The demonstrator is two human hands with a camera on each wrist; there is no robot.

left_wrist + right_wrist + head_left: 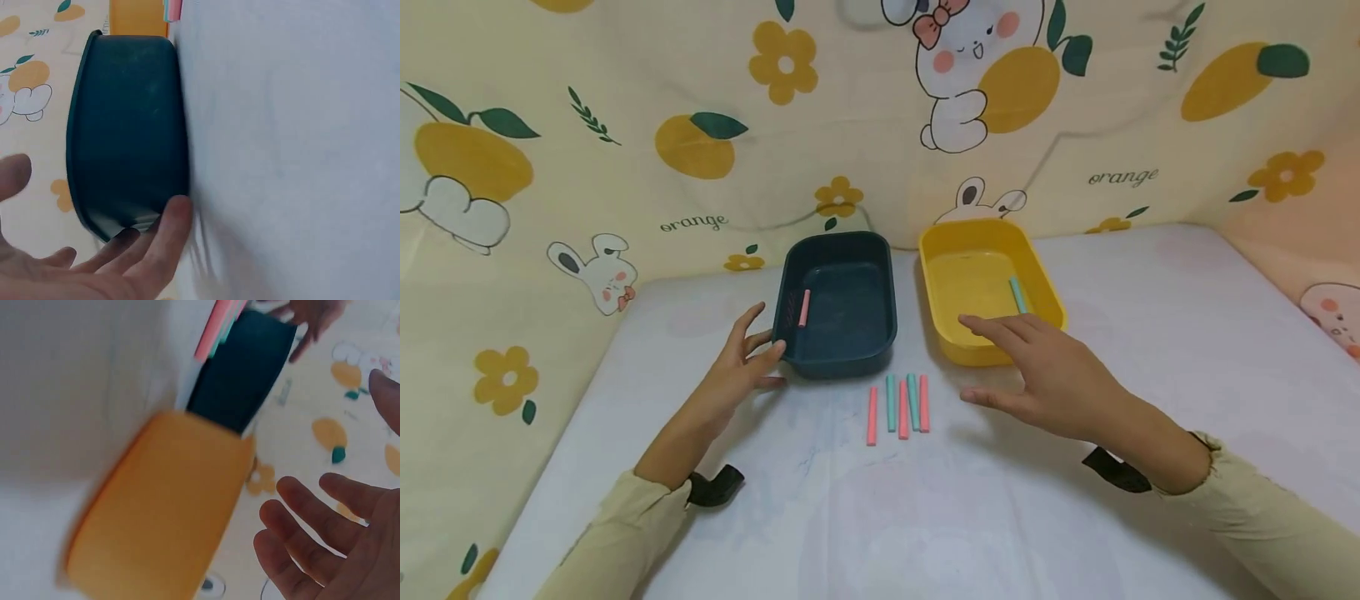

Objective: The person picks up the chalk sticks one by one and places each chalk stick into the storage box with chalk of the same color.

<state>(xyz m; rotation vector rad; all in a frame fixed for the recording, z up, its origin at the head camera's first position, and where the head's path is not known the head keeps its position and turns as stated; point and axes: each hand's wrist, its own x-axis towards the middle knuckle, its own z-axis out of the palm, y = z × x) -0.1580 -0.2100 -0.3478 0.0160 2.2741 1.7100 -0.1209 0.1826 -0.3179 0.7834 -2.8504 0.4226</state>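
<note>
My left hand (730,375) is at the near left corner of a dark blue bin (841,367), fingers spread along its side. In the left wrist view the fingertips (177,209) lie right at the bin's wall. One pink chalk stick (804,308) lies inside that bin. Over the near right part of a yellow bin (973,354) hovers my right hand (1056,379), holding nothing, its fingers extended and thumb apart. A teal chalk stick (1017,294) shows in the yellow bin, partly behind this hand. Between the hands, pink chalk sticks (872,417) and teal ones (891,403) lie in a row.
Both bins stand side by side on a white tabletop (880,525), close to a printed cloth backdrop (865,108) with oranges and rabbits. The backdrop also runs along the left and right sides. Dark straps (717,487) circle the wrists.
</note>
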